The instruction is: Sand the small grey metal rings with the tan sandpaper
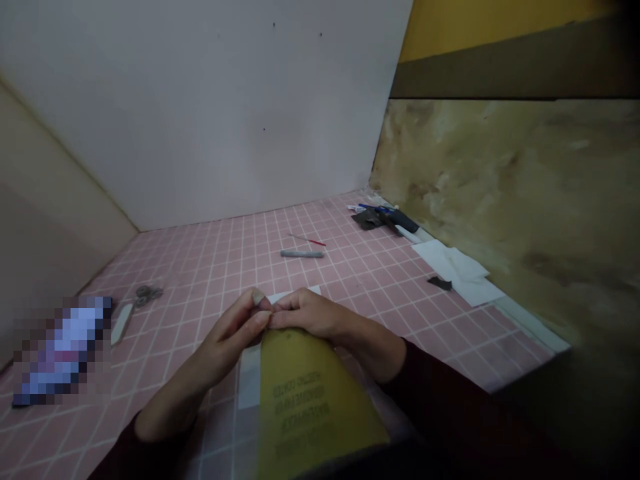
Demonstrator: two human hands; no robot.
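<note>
A yellow-backed sheet of sandpaper [320,393] with printed lettering lies in front of me, curving down toward my body. My left hand [235,330] is closed at its far left corner, thumb and forefinger pinched together. My right hand [310,312] is closed over the far edge, its fingertips meeting those of the left. What exactly lies between the fingertips is hidden. Something pale covers the tip of one left finger. Beneath the sandpaper and hands, a sheet of white paper [249,379] shows at the left and beyond the fingers.
On the pink tiled-pattern table [200,267] lie a grey marker [302,254] and a thin red-handled tool [316,242]. Scissors [149,293], a white strip [122,323] and a blurred-out object [67,350] are at left. White papers [463,270], a dark scrap [440,283] and dark items [370,219] line the right.
</note>
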